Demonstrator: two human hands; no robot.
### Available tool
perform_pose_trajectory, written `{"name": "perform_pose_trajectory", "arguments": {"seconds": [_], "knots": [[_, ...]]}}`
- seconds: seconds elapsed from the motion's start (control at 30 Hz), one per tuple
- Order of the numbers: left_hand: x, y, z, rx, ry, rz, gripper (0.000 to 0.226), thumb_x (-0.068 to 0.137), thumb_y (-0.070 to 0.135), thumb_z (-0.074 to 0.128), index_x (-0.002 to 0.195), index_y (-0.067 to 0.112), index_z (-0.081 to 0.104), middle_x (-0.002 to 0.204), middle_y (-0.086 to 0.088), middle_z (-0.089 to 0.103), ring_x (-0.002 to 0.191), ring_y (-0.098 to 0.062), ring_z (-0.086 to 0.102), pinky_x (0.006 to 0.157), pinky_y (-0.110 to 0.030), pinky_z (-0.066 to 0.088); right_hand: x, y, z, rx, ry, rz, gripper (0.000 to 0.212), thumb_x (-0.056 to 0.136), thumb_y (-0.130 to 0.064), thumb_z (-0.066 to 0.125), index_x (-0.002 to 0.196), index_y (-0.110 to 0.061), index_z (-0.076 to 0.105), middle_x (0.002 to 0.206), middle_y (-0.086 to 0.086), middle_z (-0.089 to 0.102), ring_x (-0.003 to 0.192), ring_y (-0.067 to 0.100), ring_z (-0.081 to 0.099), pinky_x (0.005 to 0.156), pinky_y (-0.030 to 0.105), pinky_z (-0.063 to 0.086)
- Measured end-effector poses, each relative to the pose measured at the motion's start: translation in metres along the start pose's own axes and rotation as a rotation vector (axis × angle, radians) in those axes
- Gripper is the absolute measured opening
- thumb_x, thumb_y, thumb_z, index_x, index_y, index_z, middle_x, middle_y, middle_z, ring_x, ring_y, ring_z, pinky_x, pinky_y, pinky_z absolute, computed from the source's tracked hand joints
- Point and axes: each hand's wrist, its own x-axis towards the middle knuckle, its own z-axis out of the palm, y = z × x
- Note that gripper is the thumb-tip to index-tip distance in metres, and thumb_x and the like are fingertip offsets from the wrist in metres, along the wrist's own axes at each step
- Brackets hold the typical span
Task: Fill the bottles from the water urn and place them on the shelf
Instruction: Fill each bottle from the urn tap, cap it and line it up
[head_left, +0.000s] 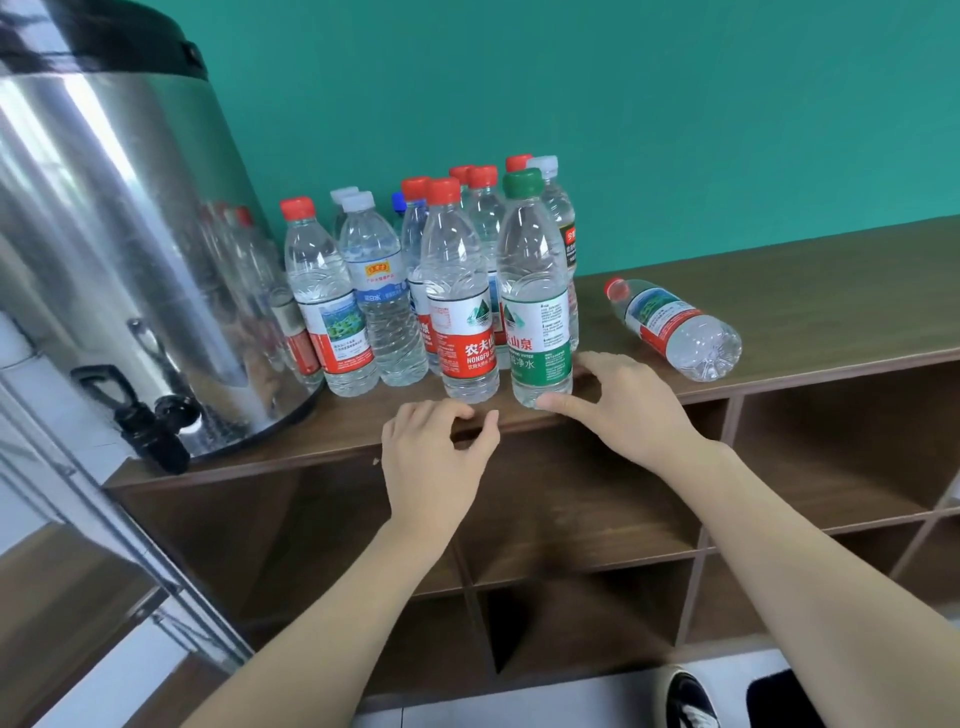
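Teal wall behind, brown shelf unit (810, 291) below, with steel water urn (104, 234) at the top's left end, tap (156, 421) overhanging the front edge. Capped bottles clustered upright mid-top; green-label bottle (537, 291) and red-label bottle (460, 296) nearest the front edge. One bottle on its side (675, 330) toward the right, apart from the cluster. Right hand (623, 405) spread wide, thumb touching the green-label bottle's base, gripping nothing. Left hand (436, 452) loosely curled at the front edge, empty. Risk, as a guess: nudging a front bottle over the edge, or toppling neighbours packed close behind.
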Motion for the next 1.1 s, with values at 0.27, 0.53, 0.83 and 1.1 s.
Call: {"name": "perform_pose_trajectory", "arguments": {"seconds": [0.27, 0.53, 0.83, 1.1], "knots": [[-0.006, -0.001, 0.004, -0.010, 0.021, 0.007, 0.021, 0.089, 0.039, 0.079, 0.091, 0.018, 0.077, 0.091, 0.001, 0.076, 0.090, -0.018, 0.068, 0.094, -0.044, 0.052, 0.019, -0.006, 0.014, -0.161, 0.051, 0.019, 0.058, 0.091, -0.069, 0.052, 0.121, -0.022, 0.069, 0.116, 0.001, 0.070, 0.109, 0.022, 0.059, 0.097, 0.043, 0.045], [-0.007, 0.002, 0.002, -0.028, -0.010, -0.016, 0.018, 0.091, 0.035, 0.078, 0.094, 0.018, 0.077, 0.095, 0.001, 0.076, 0.095, -0.018, 0.067, 0.098, -0.040, 0.047, 0.014, -0.010, 0.007, -0.105, 0.062, 0.011, 0.054, 0.093, -0.063, 0.057, 0.124, -0.020, 0.066, 0.119, 0.002, 0.068, 0.106, 0.019, 0.062, 0.091, 0.037, 0.051], [-0.004, 0.044, 0.001, -0.173, -0.070, 0.052, 0.020, 0.092, 0.035, 0.077, 0.105, 0.019, 0.076, 0.104, 0.004, 0.077, 0.096, -0.012, 0.069, 0.088, -0.032, 0.057, -0.042, 0.017, -0.035, -0.028, 0.175, -0.060, 0.046, 0.095, -0.058, 0.057, 0.123, -0.024, 0.070, 0.120, -0.006, 0.070, 0.104, 0.011, 0.064, 0.086, 0.029, 0.056], [0.020, 0.140, 0.025, -0.210, -0.212, 0.198, 0.036, 0.097, 0.042, 0.068, 0.127, 0.023, 0.067, 0.128, 0.004, 0.068, 0.118, -0.014, 0.061, 0.095, -0.029, 0.049, -0.080, 0.092, -0.074, -0.082, 0.311, 0.062, 0.035, 0.094, -0.049, 0.062, 0.114, -0.022, 0.074, 0.106, -0.005, 0.073, 0.102, 0.017, 0.062, 0.084, 0.034, 0.054]]}}
